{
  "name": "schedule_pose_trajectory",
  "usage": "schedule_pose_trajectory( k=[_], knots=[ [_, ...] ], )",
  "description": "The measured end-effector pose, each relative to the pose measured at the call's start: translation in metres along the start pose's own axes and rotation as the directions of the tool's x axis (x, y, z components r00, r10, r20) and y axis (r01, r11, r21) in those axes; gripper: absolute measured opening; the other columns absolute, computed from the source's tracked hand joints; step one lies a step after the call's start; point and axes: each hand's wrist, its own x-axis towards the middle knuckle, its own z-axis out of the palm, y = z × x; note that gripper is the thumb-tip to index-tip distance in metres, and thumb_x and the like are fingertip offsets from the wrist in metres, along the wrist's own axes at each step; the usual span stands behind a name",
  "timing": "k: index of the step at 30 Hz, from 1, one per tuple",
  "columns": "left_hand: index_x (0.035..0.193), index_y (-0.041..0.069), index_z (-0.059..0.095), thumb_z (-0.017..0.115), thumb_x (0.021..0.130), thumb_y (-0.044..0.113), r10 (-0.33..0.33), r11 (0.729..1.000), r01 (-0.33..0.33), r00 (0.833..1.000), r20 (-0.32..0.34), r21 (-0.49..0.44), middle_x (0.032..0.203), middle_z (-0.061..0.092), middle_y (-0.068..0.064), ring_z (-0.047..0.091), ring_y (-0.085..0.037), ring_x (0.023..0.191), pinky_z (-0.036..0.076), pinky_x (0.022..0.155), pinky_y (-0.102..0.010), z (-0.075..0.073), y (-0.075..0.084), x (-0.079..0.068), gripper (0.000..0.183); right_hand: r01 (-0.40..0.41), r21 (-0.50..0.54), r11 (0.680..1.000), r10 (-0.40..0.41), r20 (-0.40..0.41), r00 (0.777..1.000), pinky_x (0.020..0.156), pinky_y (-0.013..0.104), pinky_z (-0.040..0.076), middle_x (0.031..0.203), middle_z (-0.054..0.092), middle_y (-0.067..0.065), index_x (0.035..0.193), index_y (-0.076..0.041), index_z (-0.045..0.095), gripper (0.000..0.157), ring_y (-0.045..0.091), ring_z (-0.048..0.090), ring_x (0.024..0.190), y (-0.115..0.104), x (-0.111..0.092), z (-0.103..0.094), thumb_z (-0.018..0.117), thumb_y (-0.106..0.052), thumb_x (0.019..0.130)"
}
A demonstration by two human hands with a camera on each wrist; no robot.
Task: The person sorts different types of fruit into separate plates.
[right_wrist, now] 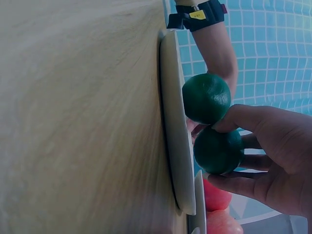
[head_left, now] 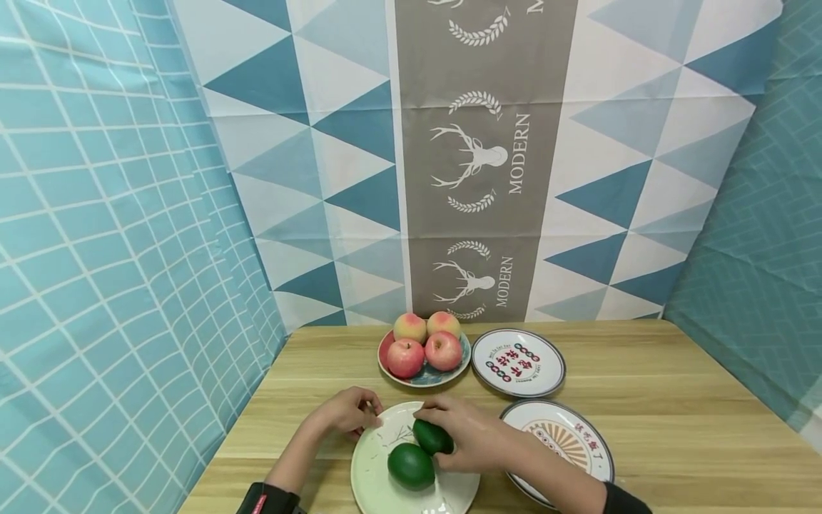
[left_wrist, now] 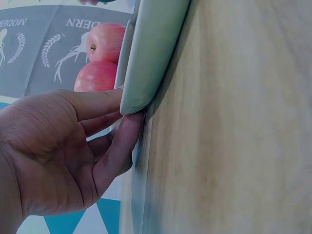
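Observation:
My left hand (head_left: 349, 414) pinches the left rim of a pale green plate (head_left: 375, 467). In the left wrist view, its fingertips (left_wrist: 128, 123) meet the rim of the plate (left_wrist: 158, 53). On the plate lies a smooth, dark green, egg-shaped fruit (head_left: 411, 467). Just behind and to the right of it, my right hand (head_left: 472, 435) grips a second dark green fruit (head_left: 433, 437). From the right wrist view, thumb and fingers span this held fruit (right_wrist: 219, 150), which is close against the other fruit (right_wrist: 206, 99). Whether the held one touches the plate, I cannot tell.
Behind the plate stands a dish (head_left: 424, 380) with apples (head_left: 405, 358) in front and peaches (head_left: 409, 328) at the back. Right of it lies a printed white plate (head_left: 494, 351). Another printed plate (head_left: 578, 435) is partly under my right forearm. A patterned cloth (head_left: 469, 178) hangs behind the table.

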Motion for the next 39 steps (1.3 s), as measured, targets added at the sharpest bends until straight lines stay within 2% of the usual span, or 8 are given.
schedule_pose_trajectory(
  k=[8,20,39],
  knots=[
    [0.098,0.004,0.070,0.076,0.094,0.003,0.006,1.000,-0.006,1.000,0.007,-0.011,0.078,0.056,-0.007,0.056,-0.017,0.063,0.054,0.055,-0.029,-0.0002,0.0004,0.0001,0.008,0.022,0.004,1.000,-0.022,0.013,1.000,0.096,0.025,0.051,0.137,0.058,-0.001,0.141,-0.012,0.065,0.057,0.008,0.057,0.115,0.0038,-0.0005,0.0032,0.082,-0.025,0.088],
    [0.097,0.005,0.070,0.077,0.094,0.004,0.003,1.000,-0.003,1.000,-0.006,-0.005,0.078,0.056,-0.007,0.056,-0.018,0.064,0.054,0.055,-0.030,0.0008,0.0014,0.0011,0.008,0.012,0.025,1.000,-0.014,0.068,0.998,0.100,0.027,0.051,0.144,0.054,0.001,0.150,-0.012,0.058,0.062,0.009,0.055,0.121,0.0081,-0.0015,0.0018,0.077,-0.021,0.092],
    [0.097,0.004,0.069,0.076,0.095,0.004,0.008,1.000,-0.008,1.000,0.009,-0.012,0.078,0.055,-0.007,0.054,-0.017,0.063,0.052,0.055,-0.028,-0.0001,0.0013,0.0007,0.008,0.052,-0.020,0.998,-0.051,0.057,0.997,0.101,0.030,0.052,0.145,0.054,0.002,0.149,-0.016,0.058,0.057,0.012,0.058,0.122,0.0068,-0.0065,-0.0013,0.077,-0.028,0.097]
  ],
)
